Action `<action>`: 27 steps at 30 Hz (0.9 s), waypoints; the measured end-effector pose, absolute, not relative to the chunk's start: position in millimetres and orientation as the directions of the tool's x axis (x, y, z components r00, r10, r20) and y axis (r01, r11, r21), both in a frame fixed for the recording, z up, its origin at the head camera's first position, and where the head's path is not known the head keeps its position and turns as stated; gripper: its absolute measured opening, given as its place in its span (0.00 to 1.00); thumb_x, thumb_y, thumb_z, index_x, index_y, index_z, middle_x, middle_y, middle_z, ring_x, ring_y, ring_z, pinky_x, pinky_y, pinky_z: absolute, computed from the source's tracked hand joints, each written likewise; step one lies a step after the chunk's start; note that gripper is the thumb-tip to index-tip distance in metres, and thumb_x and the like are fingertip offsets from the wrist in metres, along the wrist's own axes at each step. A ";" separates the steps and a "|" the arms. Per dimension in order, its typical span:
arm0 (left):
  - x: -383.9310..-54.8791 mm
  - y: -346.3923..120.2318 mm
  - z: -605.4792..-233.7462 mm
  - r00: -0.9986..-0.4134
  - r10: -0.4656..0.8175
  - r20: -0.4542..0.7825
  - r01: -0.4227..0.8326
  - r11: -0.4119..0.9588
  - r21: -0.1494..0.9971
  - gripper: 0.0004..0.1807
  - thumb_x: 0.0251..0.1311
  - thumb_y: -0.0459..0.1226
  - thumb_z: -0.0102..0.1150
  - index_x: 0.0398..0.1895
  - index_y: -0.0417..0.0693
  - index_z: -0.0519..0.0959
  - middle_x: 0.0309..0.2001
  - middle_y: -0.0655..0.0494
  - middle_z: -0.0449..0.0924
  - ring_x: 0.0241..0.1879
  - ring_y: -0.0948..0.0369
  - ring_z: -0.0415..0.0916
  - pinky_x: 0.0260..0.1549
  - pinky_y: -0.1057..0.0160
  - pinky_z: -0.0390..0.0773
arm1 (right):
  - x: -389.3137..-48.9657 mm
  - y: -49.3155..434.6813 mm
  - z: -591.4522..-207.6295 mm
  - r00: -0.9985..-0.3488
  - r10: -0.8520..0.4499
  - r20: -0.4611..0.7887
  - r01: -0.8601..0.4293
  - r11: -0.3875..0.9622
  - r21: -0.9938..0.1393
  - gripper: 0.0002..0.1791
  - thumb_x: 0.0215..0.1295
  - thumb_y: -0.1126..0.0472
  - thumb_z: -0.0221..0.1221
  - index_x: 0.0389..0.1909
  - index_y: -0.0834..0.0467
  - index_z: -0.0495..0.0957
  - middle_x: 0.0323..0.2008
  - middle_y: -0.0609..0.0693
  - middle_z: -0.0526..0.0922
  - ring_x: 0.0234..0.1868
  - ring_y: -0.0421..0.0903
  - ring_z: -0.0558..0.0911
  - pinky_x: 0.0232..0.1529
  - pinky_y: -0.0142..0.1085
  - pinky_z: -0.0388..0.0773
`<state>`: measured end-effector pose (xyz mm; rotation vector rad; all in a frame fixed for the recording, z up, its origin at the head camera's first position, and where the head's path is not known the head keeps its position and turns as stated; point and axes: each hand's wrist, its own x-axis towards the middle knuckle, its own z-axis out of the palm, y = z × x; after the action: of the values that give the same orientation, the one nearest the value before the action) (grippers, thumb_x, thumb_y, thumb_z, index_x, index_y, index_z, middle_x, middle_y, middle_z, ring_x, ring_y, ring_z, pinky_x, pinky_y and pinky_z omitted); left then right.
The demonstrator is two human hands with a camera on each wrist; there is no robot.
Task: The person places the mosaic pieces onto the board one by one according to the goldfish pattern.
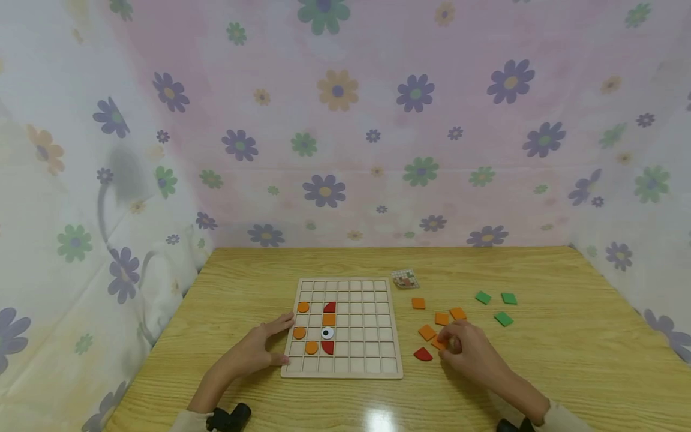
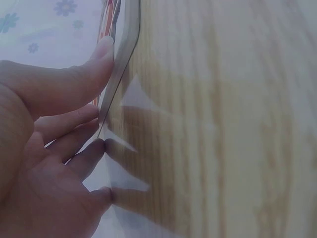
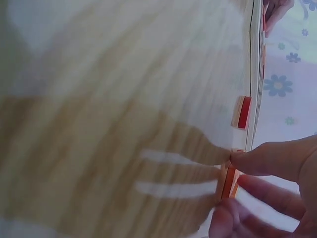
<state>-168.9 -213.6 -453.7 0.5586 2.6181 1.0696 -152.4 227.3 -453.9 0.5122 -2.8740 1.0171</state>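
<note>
A wooden grid board (image 1: pixel 368 363) lies on the table. My left hand (image 1: pixel 258 347) rests at its left edge, thumb and fingers touching the rim. In its cells sit several orange discs (image 1: pixel 311 347), an orange square (image 1: pixel 329 320), an eye disc (image 1: pixel 327 333) and two red quarter-round tiles (image 1: pixel 327 347). Right of the board my right hand (image 1: pixel 474 353) pinches an orange square tile (image 1: pixel 438 344) by its edges at table level. Close by lie a loose red quarter-round tile (image 1: pixel 423 354) and several orange squares (image 1: pixel 427 332). In the right wrist view the thumb and fingers partly cover the pinched orange tile (image 3: pixel 229 181).
Several green tiles (image 1: pixel 504 318) lie farther right on the wooden table (image 1: pixel 567 336). A small patterned card (image 1: pixel 405 278) lies beyond the board's far right corner. Flower-printed cloth (image 1: pixel 367 156) hangs behind the table and at both sides.
</note>
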 end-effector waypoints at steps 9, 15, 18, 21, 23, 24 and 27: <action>-168.1 -214.6 -453.5 -0.891 0.444 -0.092 0.250 0.650 0.718 0.42 0.50 0.39 0.70 0.69 0.41 0.64 0.72 0.50 0.54 0.71 0.46 0.47 0.64 0.38 0.49 | -158.8 230.1 -450.8 -0.871 -0.461 0.172 -0.467 0.663 -0.586 0.10 0.47 0.74 0.67 0.28 0.57 0.81 0.25 0.43 0.73 0.22 0.34 0.67 0.20 0.29 0.68; -167.9 -214.2 -453.4 -0.890 0.448 -0.087 0.256 0.647 0.718 0.42 0.50 0.38 0.70 0.69 0.40 0.63 0.72 0.49 0.54 0.70 0.45 0.47 0.63 0.38 0.52 | -159.2 231.8 -451.0 -0.865 -0.474 0.161 -0.468 0.651 -0.598 0.10 0.46 0.74 0.65 0.28 0.57 0.81 0.24 0.42 0.73 0.22 0.34 0.68 0.20 0.29 0.69; -168.2 -213.9 -453.4 -0.891 0.446 -0.086 0.256 0.650 0.715 0.42 0.49 0.38 0.70 0.69 0.40 0.63 0.72 0.49 0.54 0.71 0.45 0.47 0.64 0.37 0.48 | -159.2 232.0 -451.6 -0.861 -0.474 0.183 -0.478 0.633 -0.609 0.10 0.46 0.74 0.65 0.28 0.57 0.81 0.25 0.43 0.74 0.22 0.34 0.69 0.20 0.29 0.71; -168.1 -213.9 -453.3 -0.891 0.446 -0.085 0.258 0.652 0.713 0.42 0.49 0.38 0.71 0.69 0.40 0.63 0.72 0.49 0.54 0.71 0.45 0.47 0.64 0.36 0.46 | -159.1 231.2 -451.9 -0.857 -0.472 0.209 -0.490 0.618 -0.614 0.10 0.45 0.74 0.64 0.28 0.57 0.81 0.25 0.43 0.75 0.22 0.35 0.70 0.21 0.28 0.72; -168.1 -213.9 -453.2 -0.891 0.447 -0.084 0.258 0.648 0.716 0.43 0.49 0.38 0.71 0.69 0.40 0.63 0.72 0.49 0.54 0.71 0.45 0.47 0.64 0.36 0.45 | -158.9 230.0 -451.9 -0.854 -0.470 0.224 -0.497 0.608 -0.619 0.10 0.45 0.74 0.64 0.28 0.57 0.81 0.27 0.43 0.75 0.23 0.35 0.71 0.21 0.29 0.73; -168.1 -214.0 -453.2 -0.890 0.448 -0.083 0.259 0.646 0.718 0.43 0.49 0.38 0.71 0.69 0.40 0.63 0.72 0.49 0.54 0.71 0.45 0.47 0.64 0.36 0.46 | -158.7 229.3 -451.6 -0.853 -0.469 0.228 -0.498 0.603 -0.623 0.10 0.46 0.74 0.64 0.28 0.57 0.81 0.27 0.43 0.76 0.23 0.35 0.71 0.21 0.29 0.74; -168.3 -214.2 -453.5 -0.889 0.450 -0.082 0.260 0.644 0.719 0.43 0.49 0.38 0.71 0.69 0.40 0.63 0.72 0.49 0.54 0.71 0.45 0.47 0.64 0.36 0.46 | -158.1 226.6 -450.8 -0.851 -0.464 0.246 -0.504 0.587 -0.633 0.10 0.46 0.73 0.64 0.29 0.57 0.81 0.27 0.44 0.76 0.24 0.36 0.72 0.22 0.29 0.75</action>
<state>-168.3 -214.2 -453.5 0.5756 2.6115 1.0831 -158.1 226.6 -450.8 0.8396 -2.7506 1.1240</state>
